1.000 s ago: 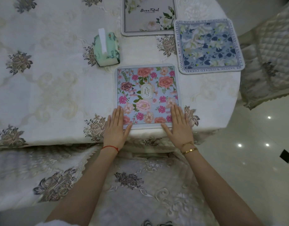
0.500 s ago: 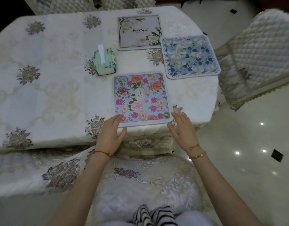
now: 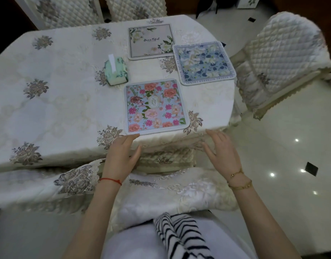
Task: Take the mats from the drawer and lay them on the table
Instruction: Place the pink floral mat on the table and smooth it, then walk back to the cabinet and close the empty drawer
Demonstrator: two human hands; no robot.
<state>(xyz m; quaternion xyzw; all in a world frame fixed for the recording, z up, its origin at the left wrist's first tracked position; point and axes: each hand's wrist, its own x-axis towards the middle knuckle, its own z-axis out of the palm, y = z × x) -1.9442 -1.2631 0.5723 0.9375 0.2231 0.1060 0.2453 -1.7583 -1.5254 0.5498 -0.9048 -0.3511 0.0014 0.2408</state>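
Note:
Three square mats lie flat on the table (image 3: 58, 101). The pink-flowered mat (image 3: 155, 106) is nearest, close to the front edge. A blue-flowered mat (image 3: 204, 63) sits to its upper right, and a grey mat printed "Beautiful" (image 3: 151, 41) lies at the back. My left hand (image 3: 121, 156) hovers just below the pink mat's near left corner, fingers apart, holding nothing. Off the table's edge to the right, my right hand (image 3: 221, 150) is also open and empty. No drawer is in view.
A green tissue pack (image 3: 116, 71) stands left of the mats. Quilted chairs stand at the right (image 3: 284, 58) and behind the table (image 3: 67, 10). A cushioned chair seat (image 3: 166, 195) lies under my arms. Glossy tiled floor (image 3: 291, 165) spreads to the right.
Both hands have lifted off the pink mat and drawn back toward me past the table edge. The camera has pulled back, showing more of the table and chairs.

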